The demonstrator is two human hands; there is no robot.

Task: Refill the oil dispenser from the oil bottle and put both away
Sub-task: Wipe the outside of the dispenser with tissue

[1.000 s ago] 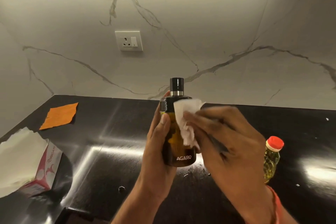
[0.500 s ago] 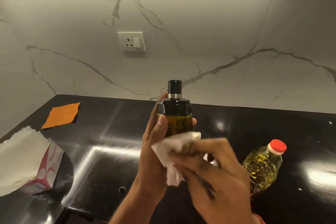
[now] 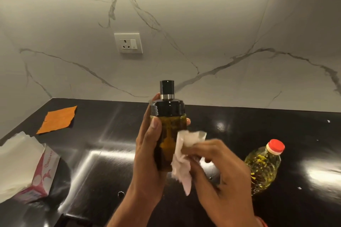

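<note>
- Now the tissue (image 3: 186, 155), pinched in the right hand (image 3: 219, 173), has been moved down from the cap to the lower right side of the oil dispenser (image 3: 167, 127).
- The dispenser is held up over the bench (image 3: 239, 121), wrapped by the left hand (image 3: 147, 155).
- Filling looks done; putting away is left.
- One dispenser and one oil bottle (image 3: 263, 166) are counted.

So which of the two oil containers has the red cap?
The clear plastic oil bottle standing on the counter at right; the amber dispenser held in the left hand has a black top.
</note>
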